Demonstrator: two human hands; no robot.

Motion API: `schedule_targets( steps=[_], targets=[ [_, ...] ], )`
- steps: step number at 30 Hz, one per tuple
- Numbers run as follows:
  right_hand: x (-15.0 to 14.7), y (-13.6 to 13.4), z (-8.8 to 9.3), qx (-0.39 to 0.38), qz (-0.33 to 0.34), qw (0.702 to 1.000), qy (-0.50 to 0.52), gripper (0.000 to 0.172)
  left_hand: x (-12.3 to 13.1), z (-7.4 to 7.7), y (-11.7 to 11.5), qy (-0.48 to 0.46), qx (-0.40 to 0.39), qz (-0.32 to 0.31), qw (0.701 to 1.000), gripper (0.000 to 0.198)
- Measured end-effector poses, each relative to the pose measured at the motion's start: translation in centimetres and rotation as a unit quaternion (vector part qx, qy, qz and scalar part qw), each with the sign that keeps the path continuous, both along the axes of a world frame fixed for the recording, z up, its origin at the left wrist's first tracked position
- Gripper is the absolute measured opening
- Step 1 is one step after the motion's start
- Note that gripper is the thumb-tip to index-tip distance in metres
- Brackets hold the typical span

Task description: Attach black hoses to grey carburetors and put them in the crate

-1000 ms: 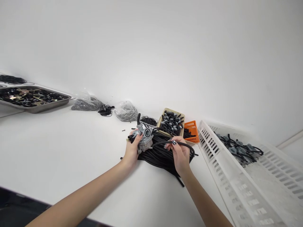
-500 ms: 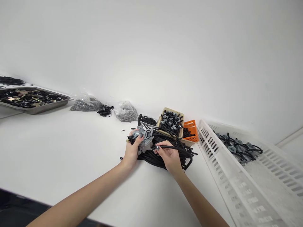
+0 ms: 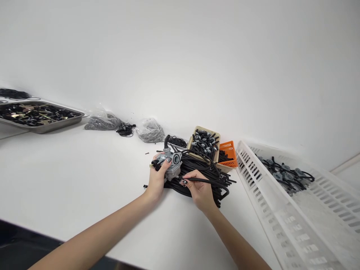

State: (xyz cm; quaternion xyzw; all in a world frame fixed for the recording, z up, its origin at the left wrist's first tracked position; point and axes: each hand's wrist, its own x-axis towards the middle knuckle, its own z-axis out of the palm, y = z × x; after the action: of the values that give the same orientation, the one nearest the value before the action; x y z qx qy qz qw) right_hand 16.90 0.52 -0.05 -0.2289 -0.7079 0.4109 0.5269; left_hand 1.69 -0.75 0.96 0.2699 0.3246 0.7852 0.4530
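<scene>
A grey metal carburetor (image 3: 172, 171) with a black elbow on top is gripped in my left hand (image 3: 158, 176), thumb across its body and the other fingers mostly hidden behind it. My right hand (image 3: 198, 189) pinches a black rubber hose (image 3: 209, 181) close to its end, right at the lower side of the carburetor. Whether the hose end sits on a fitting there is too small to tell. Under and behind both hands lies a pile of black hoses (image 3: 180, 188).
Behind the pile stand a beige basket (image 3: 194, 129) of black-and-grey parts and an orange basket (image 3: 233, 153). A white crate (image 3: 261, 195) at right holds several carburetors (image 3: 287, 176). Clear bags (image 3: 150, 131) and a metal tray (image 3: 53, 126) of small parts stand toward the left.
My right hand has moved slightly left and down, bringing the hose end closer against the carburetor. The left hand keeps its hold; the whole view has shifted a little.
</scene>
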Motion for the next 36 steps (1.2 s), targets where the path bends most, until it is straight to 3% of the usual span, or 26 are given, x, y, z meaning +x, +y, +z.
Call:
schedule_targets(
  steps=[9, 14, 20, 23, 25, 30, 36],
  targets=[
    [-0.2, -0.2, -0.7, 0.042, -0.04, 0.998, -0.027, 0.009, 0.5, -0.6, -0.5, 0.014, -0.015, 0.016, 1.0, 0.041],
    [-0.7, -0.5, -1.0, 0.067, -0.066, 0.995, -0.039, 0.01, 0.6, -0.1, -0.8, 0.012, -0.036, 0.024, 0.999, 0.041],
    [-0.3, -0.4, 0.0, 0.025, -0.032, 0.999, -0.033, 0.011, 0.6, 0.4, -0.9, 0.015, -0.037, 0.002, 0.999, 0.043],
    [-0.2, -0.3, 0.7, -0.021, -0.009, 1.0, 0.019, 0.013, 0.4, 0.5, -1.0, 0.038, -0.013, -0.009, 0.999, 0.043],
    [-0.4, -0.3, 0.8, -0.042, -0.025, 0.996, 0.071, 0.02, 0.2, 0.6, -1.1, 0.056, 0.008, -0.006, 0.998, 0.045],
    [-0.9, -0.5, 0.3, -0.071, -0.055, 0.987, 0.134, 0.065, 0.2, 0.9, -1.3, 0.047, 0.014, -0.054, 0.997, 0.055],
    [-1.3, -1.0, 0.1, -0.057, -0.112, 0.98, 0.153, 0.058, 0.5, 0.7, -1.2, 0.038, -0.022, -0.085, 0.995, 0.065]
  ],
)
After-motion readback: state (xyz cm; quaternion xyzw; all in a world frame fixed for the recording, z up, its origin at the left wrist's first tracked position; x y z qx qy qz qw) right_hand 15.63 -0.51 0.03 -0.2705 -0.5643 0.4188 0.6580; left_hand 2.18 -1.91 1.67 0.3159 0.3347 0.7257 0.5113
